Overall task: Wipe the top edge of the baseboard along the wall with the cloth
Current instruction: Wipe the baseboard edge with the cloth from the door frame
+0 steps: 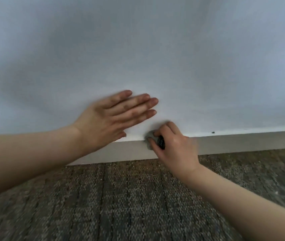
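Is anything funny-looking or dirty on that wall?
Yes: a small dark speck sits just above the baseboard, right of the right hand gripping the cloth. It stands out on the plain wall.

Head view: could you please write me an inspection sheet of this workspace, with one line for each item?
Surface: baseboard, pale, runs along the foot of the wall.
Job's things: cloth, grey and bunched, pressed on the baseboard's top edge.
Clutter: one dark speck on the wall just above the baseboard, to the right of the cloth.
Grips: right hand grips the cloth; left hand lies flat against the wall, fingers straight, holding nothing.
Cables: nothing seen.
Surroundings: brown-grey carpet below the baseboard; the picture is somewhat blurred.
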